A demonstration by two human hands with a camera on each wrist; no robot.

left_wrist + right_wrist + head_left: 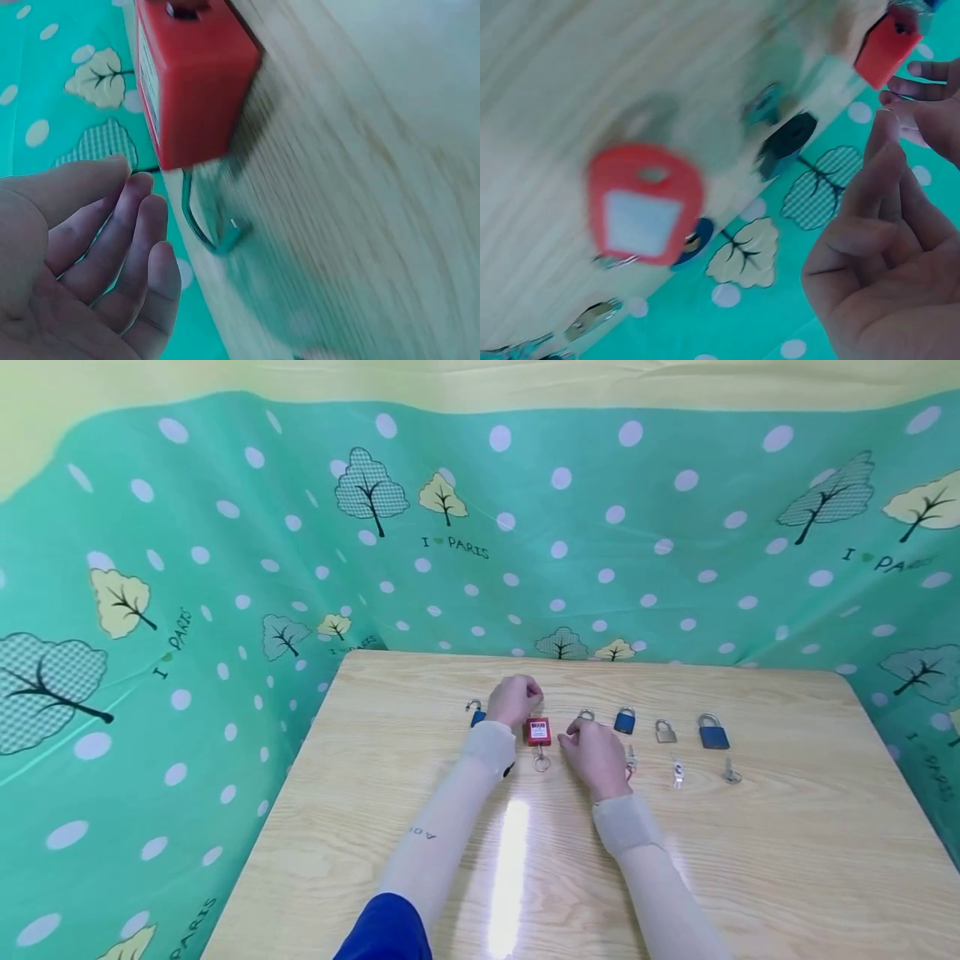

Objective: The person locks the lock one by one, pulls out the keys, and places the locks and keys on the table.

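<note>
My left hand hovers just beside a red padlock with a white label. In the left wrist view its fingers are loosely bent with nothing between them, and the red padlock stands close by, showing a curved shackle. A key ring lies below that lock. My right hand is a little to the right, its fingers bent; no object shows in them in the right wrist view. Beyond it, a padlock is partly hidden. A red key tag lies near this hand.
Left of the left hand is a blue padlock with its shackle raised. To the right stand another blue padlock, a small metal padlock and a larger blue one. Keys lie before them. Patterned cloth hangs behind.
</note>
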